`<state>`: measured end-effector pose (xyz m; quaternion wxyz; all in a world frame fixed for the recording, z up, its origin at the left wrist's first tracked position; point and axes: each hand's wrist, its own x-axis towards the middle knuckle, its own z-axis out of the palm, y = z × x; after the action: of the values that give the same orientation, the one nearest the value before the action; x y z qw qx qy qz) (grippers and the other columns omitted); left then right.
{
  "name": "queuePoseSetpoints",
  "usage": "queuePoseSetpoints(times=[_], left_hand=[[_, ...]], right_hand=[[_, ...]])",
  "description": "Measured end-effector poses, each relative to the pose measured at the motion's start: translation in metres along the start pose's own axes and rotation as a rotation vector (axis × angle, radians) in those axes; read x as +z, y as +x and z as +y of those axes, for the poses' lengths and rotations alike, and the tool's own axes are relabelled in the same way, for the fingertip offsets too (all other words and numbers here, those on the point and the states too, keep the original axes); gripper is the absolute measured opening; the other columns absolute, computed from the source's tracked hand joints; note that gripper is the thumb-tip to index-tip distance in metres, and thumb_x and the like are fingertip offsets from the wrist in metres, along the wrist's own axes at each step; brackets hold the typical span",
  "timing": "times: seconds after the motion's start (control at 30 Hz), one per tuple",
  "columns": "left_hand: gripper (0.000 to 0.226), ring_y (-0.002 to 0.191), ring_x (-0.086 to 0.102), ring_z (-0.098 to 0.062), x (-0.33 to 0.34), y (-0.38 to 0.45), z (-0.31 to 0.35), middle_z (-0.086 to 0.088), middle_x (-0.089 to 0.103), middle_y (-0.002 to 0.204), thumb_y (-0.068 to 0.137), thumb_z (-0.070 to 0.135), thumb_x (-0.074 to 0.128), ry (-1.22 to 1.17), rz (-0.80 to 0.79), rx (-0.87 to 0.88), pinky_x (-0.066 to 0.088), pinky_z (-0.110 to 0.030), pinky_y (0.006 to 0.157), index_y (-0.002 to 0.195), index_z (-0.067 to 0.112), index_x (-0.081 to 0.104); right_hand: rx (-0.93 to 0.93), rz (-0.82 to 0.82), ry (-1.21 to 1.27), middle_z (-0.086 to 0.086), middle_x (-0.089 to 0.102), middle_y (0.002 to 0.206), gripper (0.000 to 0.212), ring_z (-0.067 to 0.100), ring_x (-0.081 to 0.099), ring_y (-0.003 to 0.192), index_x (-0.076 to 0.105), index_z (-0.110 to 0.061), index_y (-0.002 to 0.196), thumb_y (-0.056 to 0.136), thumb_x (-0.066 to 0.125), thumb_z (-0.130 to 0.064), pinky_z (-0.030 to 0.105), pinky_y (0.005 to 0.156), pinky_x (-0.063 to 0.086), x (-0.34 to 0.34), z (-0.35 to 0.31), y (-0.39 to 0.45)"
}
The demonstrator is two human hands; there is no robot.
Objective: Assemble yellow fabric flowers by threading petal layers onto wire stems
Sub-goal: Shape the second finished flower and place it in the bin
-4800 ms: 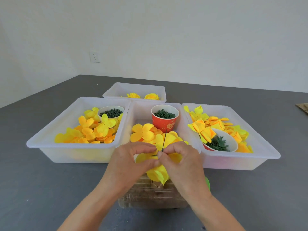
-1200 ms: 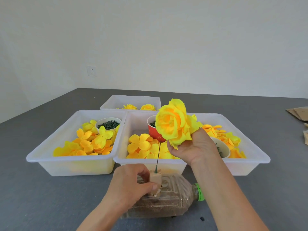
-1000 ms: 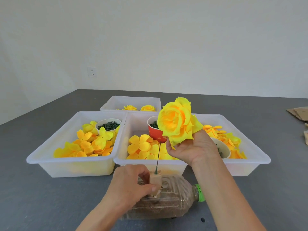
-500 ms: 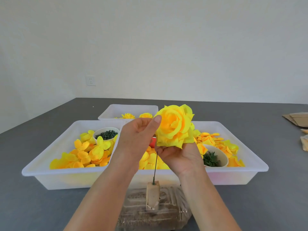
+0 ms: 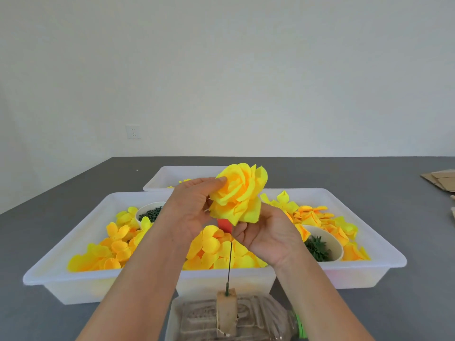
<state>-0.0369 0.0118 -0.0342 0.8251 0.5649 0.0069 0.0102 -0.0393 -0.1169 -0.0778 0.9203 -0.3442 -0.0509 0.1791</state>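
Left bin, at nine o'clock of the work area: a white plastic tray holding loose yellow petal layers and a white cup of dark green pieces near its far wall.

Left hand, just left of centre: raised above the trays, fingers extended, fingertips touching the outer petals on the left side of the flower. It presses on the bloom rather than closing round it.

The flower, an assembled yellow fabric rose, is held in the air at centre, above the middle tray, face toward the camera.

Directly below, at six o'clock: a thin dark wire stem stands upright in a small tan block fixed on a clear plastic bottle lying on its side with a green cap to the right. The wire's top ends near the right hand; whether it meets the flower cannot be determined.

Right hand: palm up beneath the flower, fingers curled round its base, gripping it from below.

Middle tray: more yellow petal layers; a red cup shows partly between the hands.

Right bin, at three o'clock: yellow and orange petals with a white cup of green pieces.

Far tray at twelve o'clock, behind the hands. Cardboard lies at the far right edge of the grey table.
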Motion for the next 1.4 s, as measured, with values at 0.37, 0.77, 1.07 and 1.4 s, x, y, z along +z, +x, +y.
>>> queuePoseSetpoints(times=[0.37, 0.77, 1.07, 1.4], left_hand=[[0.005, 0.047, 0.06, -0.011, -0.016, 0.039, -0.001, -0.002, 0.065, 0.058, 0.082, 0.009, 0.065, 0.222, -0.016, 0.035, 0.051, -0.024, 0.046, 0.079, 0.006, 0.064], [0.033, 0.059, 0.067, -0.013, -0.025, 0.061, -0.017, 0.0, 0.07, 0.066, 0.088, 0.046, 0.056, 0.124, 0.038, -0.02, 0.053, -0.027, 0.049, 0.087, 0.015, 0.066], [0.012, 0.066, 0.07, -0.021, -0.035, 0.076, -0.043, -0.013, 0.072, 0.08, 0.087, 0.011, 0.062, 0.058, 0.07, -0.034, 0.055, -0.029, 0.048, 0.095, 0.002, 0.062], [0.027, 0.088, 0.063, -0.022, -0.039, 0.09, -0.062, -0.009, 0.07, 0.089, 0.08, 0.038, 0.069, 0.214, 0.235, 0.175, 0.053, -0.038, 0.079, 0.078, 0.011, 0.068]], right_hand=[[-0.256, -0.058, -0.573, 0.022, 0.065, 0.09, 0.032, 0.037, 0.057, 0.09, 0.075, -0.007, 0.085, 0.058, 0.075, -0.024, 0.05, 0.087, 0.051, -0.03, -0.005, 0.031], [-0.452, 0.021, -0.679, 0.014, 0.07, 0.079, 0.009, 0.026, 0.058, 0.073, 0.075, -0.016, 0.078, 0.075, 0.068, -0.02, 0.035, 0.072, 0.05, -0.041, 0.002, 0.063], [-0.602, 0.045, -0.91, -0.006, 0.074, 0.075, 0.027, 0.005, 0.065, 0.075, 0.073, -0.021, 0.077, 0.08, 0.066, 0.005, 0.019, 0.071, 0.052, -0.061, 0.007, 0.091], [-0.721, 0.104, -0.93, -0.011, 0.069, 0.066, 0.02, 0.0, 0.061, 0.066, 0.073, -0.01, 0.076, 0.083, 0.063, 0.005, 0.015, 0.065, 0.049, -0.073, 0.007, 0.108]])
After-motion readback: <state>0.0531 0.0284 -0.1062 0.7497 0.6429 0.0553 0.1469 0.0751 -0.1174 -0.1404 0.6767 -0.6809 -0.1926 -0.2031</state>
